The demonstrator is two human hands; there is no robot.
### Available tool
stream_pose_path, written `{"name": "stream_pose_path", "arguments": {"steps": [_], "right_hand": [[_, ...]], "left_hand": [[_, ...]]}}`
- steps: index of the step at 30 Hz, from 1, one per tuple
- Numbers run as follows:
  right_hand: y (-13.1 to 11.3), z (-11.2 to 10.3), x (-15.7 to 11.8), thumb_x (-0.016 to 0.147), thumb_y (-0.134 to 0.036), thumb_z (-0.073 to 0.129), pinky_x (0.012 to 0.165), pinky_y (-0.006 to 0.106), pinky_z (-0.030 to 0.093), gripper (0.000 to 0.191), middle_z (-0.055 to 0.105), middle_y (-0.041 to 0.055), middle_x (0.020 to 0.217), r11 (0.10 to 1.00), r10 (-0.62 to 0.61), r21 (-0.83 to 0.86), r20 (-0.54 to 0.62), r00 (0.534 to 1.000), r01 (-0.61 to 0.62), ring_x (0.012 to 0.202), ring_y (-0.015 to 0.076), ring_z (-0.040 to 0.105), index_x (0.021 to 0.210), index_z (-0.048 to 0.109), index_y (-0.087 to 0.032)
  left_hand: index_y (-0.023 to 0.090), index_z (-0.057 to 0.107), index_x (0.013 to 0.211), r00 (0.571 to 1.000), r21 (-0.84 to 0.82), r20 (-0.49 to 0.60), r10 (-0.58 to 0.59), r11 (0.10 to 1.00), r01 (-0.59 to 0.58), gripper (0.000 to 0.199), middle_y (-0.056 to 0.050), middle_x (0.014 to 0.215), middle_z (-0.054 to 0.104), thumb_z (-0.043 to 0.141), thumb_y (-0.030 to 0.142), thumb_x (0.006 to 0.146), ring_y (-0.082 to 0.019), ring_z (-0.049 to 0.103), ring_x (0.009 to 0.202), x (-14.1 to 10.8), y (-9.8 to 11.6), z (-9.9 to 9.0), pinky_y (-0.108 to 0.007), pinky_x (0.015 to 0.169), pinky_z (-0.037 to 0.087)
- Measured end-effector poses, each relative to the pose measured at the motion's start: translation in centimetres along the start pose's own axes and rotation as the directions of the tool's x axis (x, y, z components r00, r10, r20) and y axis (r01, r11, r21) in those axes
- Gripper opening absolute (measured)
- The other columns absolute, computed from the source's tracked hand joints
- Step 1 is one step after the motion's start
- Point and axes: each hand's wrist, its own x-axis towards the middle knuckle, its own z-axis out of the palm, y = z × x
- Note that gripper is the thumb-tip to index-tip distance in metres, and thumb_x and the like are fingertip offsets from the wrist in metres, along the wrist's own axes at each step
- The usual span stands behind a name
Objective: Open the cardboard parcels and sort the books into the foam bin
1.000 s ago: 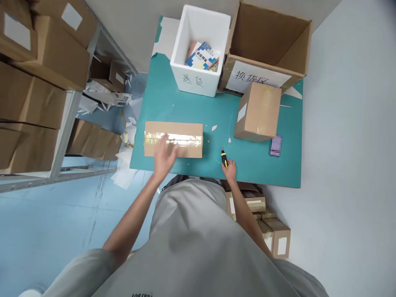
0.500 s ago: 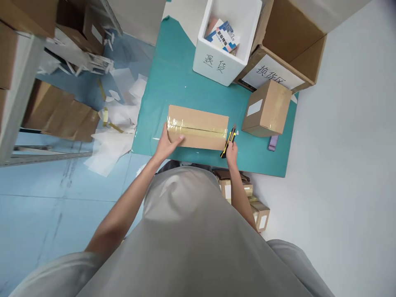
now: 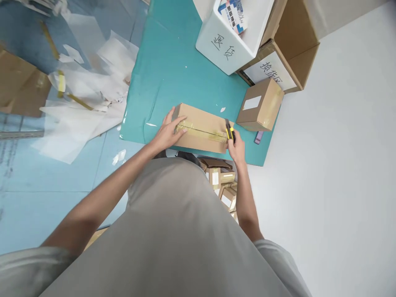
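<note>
A long cardboard box (image 3: 201, 133), sealed with yellowish clear tape along its top seam, lies near the front edge of the green table (image 3: 167, 74). Its left end is in the grip of my left hand (image 3: 168, 131), thumb and a finger on top, the others around the far side. My right hand (image 3: 236, 149) is closed around a yellow-and-black box cutter (image 3: 230, 131), at the box's right end. The cutter's tip points away from me; I cannot tell whether the blade touches the tape.
Behind stand a white bin (image 3: 227, 49) with printed packs and a large open carton (image 3: 272, 68). A smaller closed box (image 3: 261, 103) sits to the right, beside a small purple item (image 3: 259, 137). Paper scraps (image 3: 83, 107) litter the floor at left; boxes (image 3: 216, 177) are stacked under the table.
My right hand has brought the box cutter from beside the box to its right end. The box has turned slightly, and my left hand reaches further over it. The view has shifted.
</note>
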Motion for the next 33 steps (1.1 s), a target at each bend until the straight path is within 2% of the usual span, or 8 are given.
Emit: {"name": "stream_pose_path", "arguments": {"steps": [2, 5, 8, 11, 16, 27, 33], "right_hand": [[-3.3, -0.4, 0.3, 0.110, -0.040, 0.041, 0.082, 0.030, 0.051, 0.054, 0.081, 0.0084, 0.118, 0.982, -0.166, -0.070, 0.092, 0.982, 0.173, 0.090, 0.0266, 0.075, 0.162, 0.049, -0.026], [-7.9, -0.3, 0.8, 0.114, -0.048, 0.044, 0.084, 0.028, 0.047, 0.054, 0.078, 0.0082, 0.132, 0.910, -0.338, -0.162, 0.242, 0.910, 0.381, 0.104, 0.0291, 0.075, 0.164, 0.049, -0.031], [-11.4, 0.0, 1.3, 0.116, -0.052, 0.037, 0.083, 0.027, 0.045, 0.056, 0.077, 0.0089, 0.135, 0.823, -0.350, -0.310, 0.385, 0.854, 0.477, 0.111, 0.0286, 0.073, 0.168, 0.042, -0.032], [-13.3, 0.0, 1.8, 0.117, -0.054, 0.027, 0.082, 0.029, 0.044, 0.060, 0.076, 0.0114, 0.134, 0.729, -0.325, -0.427, 0.472, 0.820, 0.535, 0.109, 0.0290, 0.073, 0.172, 0.034, -0.033], [-14.4, 0.0, 2.3, 0.117, -0.055, 0.018, 0.083, 0.031, 0.044, 0.062, 0.077, 0.0122, 0.128, 0.642, -0.296, -0.518, 0.513, 0.806, 0.566, 0.106, 0.0299, 0.073, 0.175, 0.023, -0.033], [-15.4, -0.3, 2.3, 0.117, -0.050, 0.016, 0.085, 0.033, 0.047, 0.063, 0.072, 0.0186, 0.132, 0.574, -0.241, -0.596, 0.532, 0.812, 0.561, 0.105, 0.0292, 0.074, 0.177, 0.009, -0.029], [-16.0, -0.1, 2.2, 0.115, -0.021, 0.022, 0.082, 0.032, 0.050, 0.065, 0.072, 0.0224, 0.130, 0.505, -0.294, -0.614, 0.539, 0.790, 0.607, 0.102, 0.0271, 0.076, 0.176, 0.003, -0.024]], "left_hand": [[0.028, 0.057, 0.156, 0.999, -0.026, 0.054, -0.004, 1.000, 0.005, 0.070, -0.011, 0.179, 0.023, 0.067, 0.065, 0.098, -0.040, 0.016, 0.168, 0.6, -0.5, -0.4, -0.060, 0.135, 0.022], [0.028, 0.053, 0.160, 0.994, -0.094, 0.111, -0.005, 0.995, 0.016, 0.079, -0.013, 0.178, 0.026, 0.068, 0.070, 0.094, -0.040, 0.020, 0.167, 1.0, -1.6, -0.5, -0.060, 0.133, 0.025], [0.026, 0.052, 0.161, 0.994, -0.134, 0.112, 0.003, 0.991, 0.012, 0.086, -0.015, 0.178, 0.024, 0.068, 0.075, 0.092, -0.039, 0.019, 0.168, 1.0, -2.1, -0.3, -0.057, 0.134, 0.024], [0.029, 0.052, 0.161, 0.995, -0.149, 0.105, -0.002, 0.989, 0.018, 0.087, -0.014, 0.178, 0.025, 0.069, 0.077, 0.090, -0.038, 0.020, 0.168, 1.0, -2.1, -0.2, -0.056, 0.134, 0.026], [0.030, 0.053, 0.160, 0.996, -0.179, 0.086, 0.004, 0.984, 0.011, 0.088, -0.015, 0.179, 0.025, 0.069, 0.079, 0.088, -0.039, 0.021, 0.167, 1.0, -2.1, -0.1, -0.057, 0.133, 0.029], [0.031, 0.054, 0.160, 0.998, -0.195, 0.065, 0.004, 0.981, 0.009, 0.086, -0.014, 0.178, 0.028, 0.073, 0.075, 0.088, -0.040, 0.024, 0.166, 1.2, -2.5, 0.0, -0.059, 0.132, 0.031], [0.033, 0.052, 0.161, 0.996, -0.199, 0.088, -0.026, 0.979, 0.043, 0.087, -0.013, 0.178, 0.028, 0.075, 0.073, 0.087, -0.041, 0.023, 0.166, 1.6, -2.5, -0.3, -0.059, 0.127, 0.039]]}}
